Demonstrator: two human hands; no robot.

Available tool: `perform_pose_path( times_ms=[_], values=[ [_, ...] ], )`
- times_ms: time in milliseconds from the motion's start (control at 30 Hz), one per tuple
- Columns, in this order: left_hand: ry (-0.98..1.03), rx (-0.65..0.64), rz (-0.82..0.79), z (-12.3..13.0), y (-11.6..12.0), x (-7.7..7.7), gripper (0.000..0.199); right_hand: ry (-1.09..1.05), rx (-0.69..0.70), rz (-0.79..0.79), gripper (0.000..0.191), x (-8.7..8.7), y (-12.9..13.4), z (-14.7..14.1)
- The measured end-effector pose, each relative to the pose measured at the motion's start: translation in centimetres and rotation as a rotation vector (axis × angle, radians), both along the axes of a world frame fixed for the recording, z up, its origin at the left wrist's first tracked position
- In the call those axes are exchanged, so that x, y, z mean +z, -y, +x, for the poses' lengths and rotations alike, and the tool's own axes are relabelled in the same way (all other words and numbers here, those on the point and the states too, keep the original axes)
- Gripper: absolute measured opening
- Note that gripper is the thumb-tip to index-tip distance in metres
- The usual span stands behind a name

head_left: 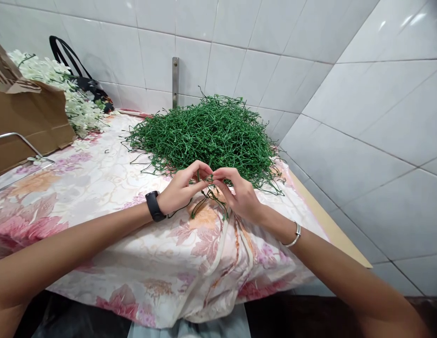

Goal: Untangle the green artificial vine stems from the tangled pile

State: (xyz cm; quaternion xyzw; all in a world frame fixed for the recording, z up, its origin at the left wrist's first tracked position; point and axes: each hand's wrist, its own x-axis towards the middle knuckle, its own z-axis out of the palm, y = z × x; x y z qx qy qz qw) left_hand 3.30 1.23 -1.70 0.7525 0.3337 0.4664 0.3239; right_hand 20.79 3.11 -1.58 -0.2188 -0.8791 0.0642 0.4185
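Thin green artificial flower stems (213,196) hang from the fingertips of both hands, just in front of a big heap of the same green stems (207,134). My left hand (186,184), with a black band on its wrist, pinches the stems from the left. From the right, my right hand (239,190) pinches them too, its fingertips meeting the left ones. A silver bangle circles the right wrist. The exact spot where the fingers grip is partly hidden behind them.
A floral cloth (134,253) covers the table. At the left stand a cardboard box (31,122), white artificial flowers (82,110), a black bag (91,89) and a bent metal wire rack (24,141). Tiled walls close off the back and right; a metal bracket (175,82) is fixed there.
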Motion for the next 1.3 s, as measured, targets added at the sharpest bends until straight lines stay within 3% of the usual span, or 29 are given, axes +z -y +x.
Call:
perform_pose_path(
  times_ms=[200,333,433,600,900,1000,1133,1300],
  values=[
    [-0.118,0.042,0.077,0.1,0.2,0.0,0.022,-0.064,-0.058,-0.114,0.019,0.1,0.4,-0.3],
    [-0.367,0.141,0.359,-0.1,0.6,0.4,0.023,-0.030,-0.056,-0.251,0.013,0.2,0.5,-0.5],
    [-0.516,0.202,0.504,-0.1,0.9,0.6,0.023,0.043,-0.044,-0.251,0.015,0.5,0.6,-0.5],
    [-0.554,0.193,0.538,0.2,0.8,0.4,0.024,0.208,-0.038,-0.201,0.025,1.0,0.7,-0.2],
    [-0.296,0.139,0.288,-0.1,0.6,0.5,0.029,0.128,-0.018,-0.282,0.012,0.7,0.5,-0.2],
    [-0.166,0.107,0.106,0.1,0.6,0.5,0.025,0.117,-0.040,-0.229,0.012,0.7,0.5,-0.2],
    [0.051,-0.045,-0.141,0.3,0.5,0.2,0.027,0.097,-0.032,-0.214,0.010,0.9,0.7,-0.2],
    [0.000,-0.025,-0.172,0.2,0.6,0.2,0.036,0.099,-0.025,-0.203,0.007,1.3,0.7,-0.2]
  ],
)
